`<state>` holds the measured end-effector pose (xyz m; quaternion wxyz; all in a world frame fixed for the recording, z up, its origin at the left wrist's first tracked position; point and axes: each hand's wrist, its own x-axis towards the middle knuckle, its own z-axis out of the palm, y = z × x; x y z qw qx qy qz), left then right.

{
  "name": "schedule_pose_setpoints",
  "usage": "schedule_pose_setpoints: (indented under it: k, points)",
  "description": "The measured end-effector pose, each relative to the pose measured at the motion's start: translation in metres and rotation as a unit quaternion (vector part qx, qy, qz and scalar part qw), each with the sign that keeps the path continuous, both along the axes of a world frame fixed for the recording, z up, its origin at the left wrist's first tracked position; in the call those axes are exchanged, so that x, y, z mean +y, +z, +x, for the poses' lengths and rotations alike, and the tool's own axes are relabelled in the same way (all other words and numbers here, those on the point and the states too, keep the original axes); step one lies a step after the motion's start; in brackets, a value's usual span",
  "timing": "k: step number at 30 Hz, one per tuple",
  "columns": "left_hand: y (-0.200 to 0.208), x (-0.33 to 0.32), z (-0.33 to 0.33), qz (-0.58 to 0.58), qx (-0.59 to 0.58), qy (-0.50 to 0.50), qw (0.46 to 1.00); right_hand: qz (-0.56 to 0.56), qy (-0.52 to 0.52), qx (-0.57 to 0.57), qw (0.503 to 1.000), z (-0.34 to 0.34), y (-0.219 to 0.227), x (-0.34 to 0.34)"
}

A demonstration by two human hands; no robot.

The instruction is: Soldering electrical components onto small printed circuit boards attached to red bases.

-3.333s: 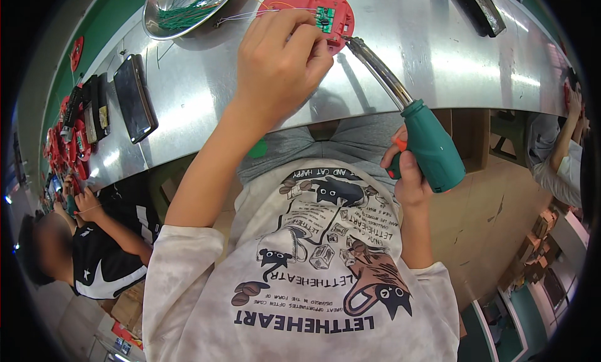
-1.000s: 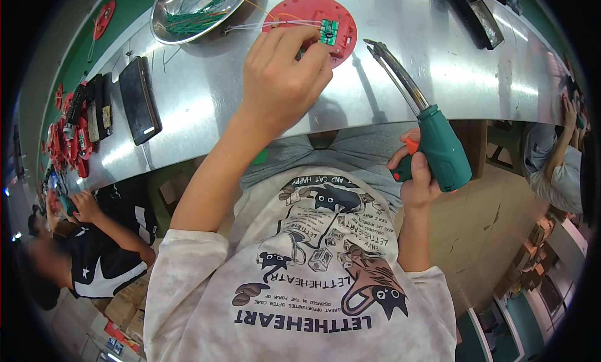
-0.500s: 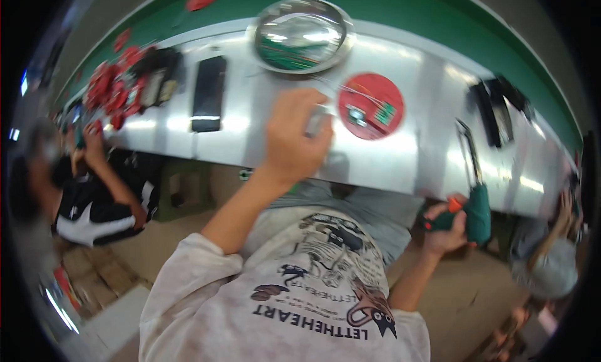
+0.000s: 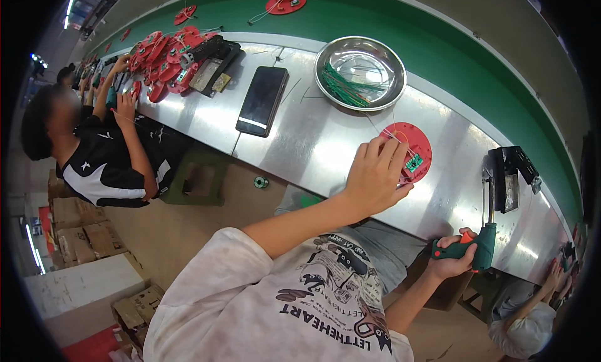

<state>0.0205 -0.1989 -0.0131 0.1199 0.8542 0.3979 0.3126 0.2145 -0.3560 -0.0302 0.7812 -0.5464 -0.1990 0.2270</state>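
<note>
My left hand (image 4: 377,176) reaches over a red round disc (image 4: 419,138) on the metal bench. Its fingers are bent onto the disc's left part, with the thumb at the near edge, so it grips the disc there. A small green circuit board (image 4: 414,163) and thin wires show on the disc to the right of my fingers; what lies beneath them is hidden. Wrapped round the handle of a green soldering gun (image 4: 484,248) is my right hand (image 4: 455,257), near the bench's front edge. The gun's long metal tip points away from me, beside a black stand (image 4: 511,188).
Behind the disc stands a steel bowl (image 4: 387,98) of green wires. A black phone (image 4: 263,99) lies farther left, then a black holder (image 4: 216,68) and a pile of red discs (image 4: 153,55). Co-workers sit left (image 4: 103,165) and right (image 4: 526,321). A green stool (image 4: 199,177) stands below the bench.
My left hand has come from the bench left of the disc onto the disc. The soldering gun's tip is now nearer the black stand. The whole view has shifted.
</note>
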Motion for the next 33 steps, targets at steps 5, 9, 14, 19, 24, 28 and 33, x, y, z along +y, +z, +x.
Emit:
schedule_pose_setpoints:
  k: [5,9,14,19,24,28,33]
  points:
    - [-0.001,0.012,-0.016,-0.004,-0.028,-0.072,0.997,-0.010,-0.019,-0.005,1.000,0.007,-0.009,-0.004]
    - [0.006,0.037,-0.040,-0.008,-0.033,-0.230,0.973,0.000,-0.002,0.004,1.000,0.010,-0.011,-0.008]
    - [-0.004,0.055,-0.067,0.015,-0.045,-0.207,0.977,-0.013,-0.062,-0.007,0.998,0.007,-0.005,-0.004]
    - [0.007,0.041,-0.065,0.001,-0.077,-0.079,0.994,0.024,-0.003,0.004,1.000,0.008,-0.012,-0.004]
    - [0.005,0.037,-0.050,-0.033,-0.062,-0.037,0.997,0.026,0.003,-0.003,1.000,0.007,-0.009,-0.003]
    - [-0.002,0.043,-0.056,-0.113,-0.077,-0.064,0.989,0.027,0.006,0.005,1.000,0.006,-0.008,-0.006]
    - [-0.001,0.050,-0.061,-0.129,-0.049,-0.113,0.984,0.023,0.003,-0.028,0.999,0.011,-0.009,-0.008]
